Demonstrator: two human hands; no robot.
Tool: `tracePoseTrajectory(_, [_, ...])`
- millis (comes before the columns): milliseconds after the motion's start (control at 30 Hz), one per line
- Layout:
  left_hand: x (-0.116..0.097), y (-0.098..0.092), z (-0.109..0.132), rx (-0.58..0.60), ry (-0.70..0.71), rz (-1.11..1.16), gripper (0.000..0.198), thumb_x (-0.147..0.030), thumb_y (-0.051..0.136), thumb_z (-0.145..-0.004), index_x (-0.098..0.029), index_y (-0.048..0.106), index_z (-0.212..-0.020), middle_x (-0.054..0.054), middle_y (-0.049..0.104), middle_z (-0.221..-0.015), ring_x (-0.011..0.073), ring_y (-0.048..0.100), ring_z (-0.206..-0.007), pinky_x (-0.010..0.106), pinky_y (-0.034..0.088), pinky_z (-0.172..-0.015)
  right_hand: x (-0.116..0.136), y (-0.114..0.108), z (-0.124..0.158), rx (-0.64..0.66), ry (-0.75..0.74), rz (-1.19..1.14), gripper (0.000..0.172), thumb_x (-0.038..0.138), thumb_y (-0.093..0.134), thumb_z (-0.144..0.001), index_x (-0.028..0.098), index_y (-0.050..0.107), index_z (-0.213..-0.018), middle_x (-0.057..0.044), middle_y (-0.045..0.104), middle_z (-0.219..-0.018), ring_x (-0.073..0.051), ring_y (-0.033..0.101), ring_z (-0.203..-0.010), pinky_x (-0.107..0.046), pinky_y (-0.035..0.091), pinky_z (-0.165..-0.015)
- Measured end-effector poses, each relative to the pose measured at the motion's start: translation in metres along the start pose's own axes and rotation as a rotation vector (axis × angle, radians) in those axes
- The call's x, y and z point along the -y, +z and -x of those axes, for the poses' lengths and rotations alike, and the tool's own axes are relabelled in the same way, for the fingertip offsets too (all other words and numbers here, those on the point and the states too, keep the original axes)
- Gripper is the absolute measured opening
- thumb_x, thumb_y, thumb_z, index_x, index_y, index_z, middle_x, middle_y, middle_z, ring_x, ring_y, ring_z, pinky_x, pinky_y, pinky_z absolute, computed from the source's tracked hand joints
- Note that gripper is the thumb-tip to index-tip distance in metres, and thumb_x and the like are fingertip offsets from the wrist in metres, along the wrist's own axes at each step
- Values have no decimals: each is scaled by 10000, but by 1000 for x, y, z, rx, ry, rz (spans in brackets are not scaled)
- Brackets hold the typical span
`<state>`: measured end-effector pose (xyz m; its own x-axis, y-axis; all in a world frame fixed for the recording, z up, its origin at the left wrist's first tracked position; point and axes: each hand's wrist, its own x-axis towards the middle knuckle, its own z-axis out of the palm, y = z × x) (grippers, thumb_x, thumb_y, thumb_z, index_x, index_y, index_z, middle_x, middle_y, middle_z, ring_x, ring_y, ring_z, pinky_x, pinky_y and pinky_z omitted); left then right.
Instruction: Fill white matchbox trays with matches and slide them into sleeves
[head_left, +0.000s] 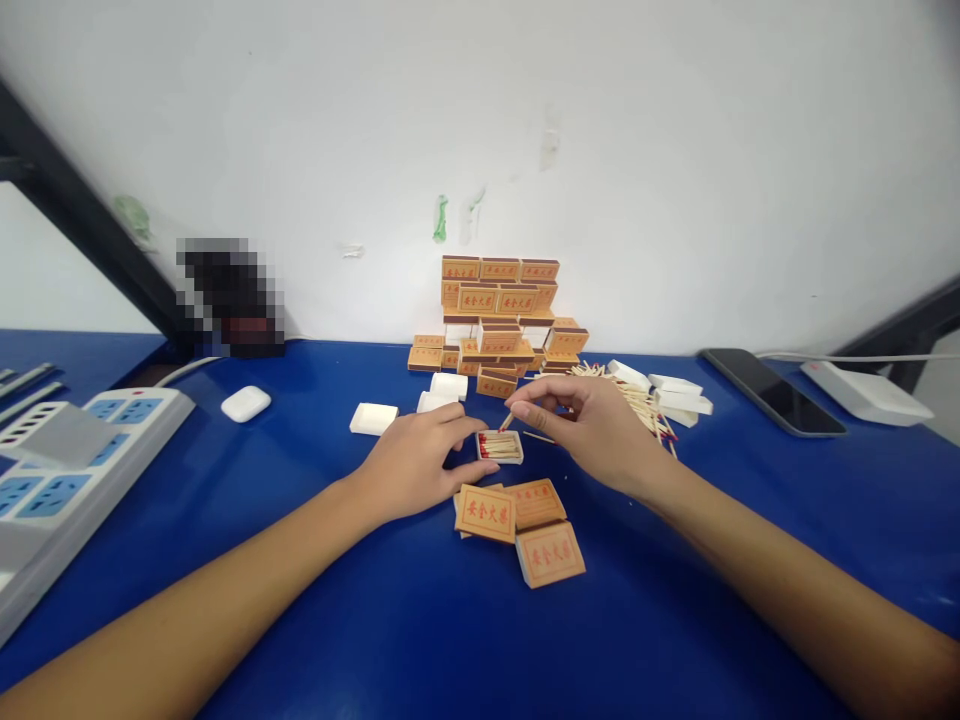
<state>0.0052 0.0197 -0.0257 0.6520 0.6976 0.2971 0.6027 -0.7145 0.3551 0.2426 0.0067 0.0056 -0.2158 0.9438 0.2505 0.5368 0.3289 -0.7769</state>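
**Desk:** What sits furthest left on your feed?

**Me:** I see a power strip (67,470) at the edge of the blue counter (300,580), then an earbud case (245,403). Both are well apart from the work. An empty drawer (373,418) lies nearer in.

**Desk:** And the left hand?

**Me:** The left hand (420,465) rests low on the counter. Its grip is lightly closed, with index finger and thumb bracketing the left end of the tray (500,447). I'd say that's to stop such light card from sliding. The tray lies flat between the two hands, with matches in it, red heads to the left.

**Desk:** What's around it?

**Me:** Three printed sleeves (517,525) lie just in front of it, overlapping. The stack of boxes (499,315) stands back against the wall, I'd guess to keep it out of elbow range.

**Desk:** And the right?

**Me:** The right hand (592,425) hovers just above the tray. Its grip is pinched shut on one match (507,421), which slants down toward the tray. A fingertip pinch suits something that thin. The loose matches (637,395) are heaped just behind that hand, close by. A phone (776,390) lies far right.
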Motion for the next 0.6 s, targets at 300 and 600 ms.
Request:
tracePoseTrajectory(300, [2, 0, 1, -3, 4, -5, 369, -487, 708, -965, -233, 717, -1233, 14, 674, -951, 163, 648, -761, 295, 449, -635, -6, 7, 10, 39, 96, -72, 193, 424, 733, -909, 247, 802, -875, -24, 795, -854, -182, 657, -727, -348, 496, -672])
tracePoseTrajectory(600, [0, 0, 0, -23, 1, -6, 362, -479, 727, -953, -232, 728, -1218, 6, 674, -922, 145, 625, -705, 282, 421, -593, -8, 15, 13, 19, 124, -121, 191, 420, 749, -889, 234, 792, -868, -22, 780, -823, -167, 609, -679, -331, 462, -634])
